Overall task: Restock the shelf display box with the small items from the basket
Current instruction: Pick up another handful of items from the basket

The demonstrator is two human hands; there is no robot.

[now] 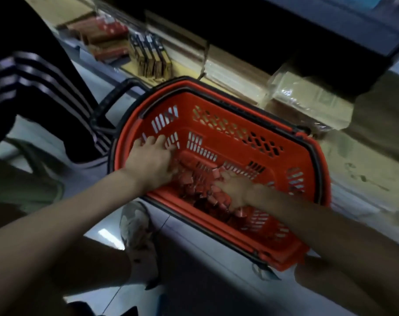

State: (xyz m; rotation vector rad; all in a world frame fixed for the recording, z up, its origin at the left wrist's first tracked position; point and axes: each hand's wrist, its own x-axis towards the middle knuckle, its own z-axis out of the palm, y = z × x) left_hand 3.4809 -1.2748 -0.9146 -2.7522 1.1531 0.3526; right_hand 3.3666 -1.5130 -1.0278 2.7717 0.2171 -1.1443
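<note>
Small items [200, 190] heaped against fingers [167, 151], inside basket [239, 124].

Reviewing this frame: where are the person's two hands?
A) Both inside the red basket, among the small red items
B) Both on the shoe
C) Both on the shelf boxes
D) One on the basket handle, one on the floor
A: the left hand and the right hand both reach into the red basket, onto the small red items heaped at its bottom.

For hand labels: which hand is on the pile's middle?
The right hand, atop the red items; the left hand is at the pile's edge, by the basket end wall.
</note>
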